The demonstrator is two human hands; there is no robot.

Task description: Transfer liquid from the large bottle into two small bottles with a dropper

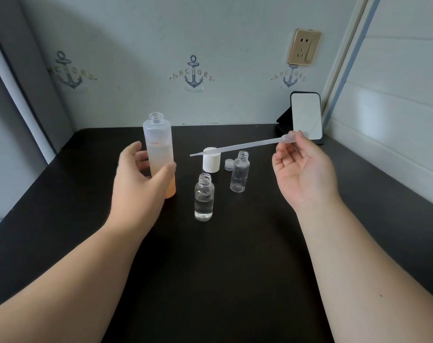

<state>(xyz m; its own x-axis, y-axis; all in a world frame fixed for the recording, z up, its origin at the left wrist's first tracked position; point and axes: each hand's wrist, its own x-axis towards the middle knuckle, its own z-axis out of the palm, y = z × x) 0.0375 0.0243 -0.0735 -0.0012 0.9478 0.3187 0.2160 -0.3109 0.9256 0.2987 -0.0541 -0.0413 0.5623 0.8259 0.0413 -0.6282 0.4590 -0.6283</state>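
while the left hand [138, 174] grips the uncapped large bottle [160, 154] at nine o'clock on the counter [235, 268], a nudge could topple the small bottles [204, 198] at centre, or the right hand [302, 167], pinching the dropper [237, 146] at two o'clock, could drip.

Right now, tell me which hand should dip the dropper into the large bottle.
Right hand: it already pinches the dropper, tip pointing toward the large bottle, which the left hand steadies.

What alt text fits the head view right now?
Left hand grips the open large bottle; right hand pinches a dropper above two uncapped small bottles on a black table.
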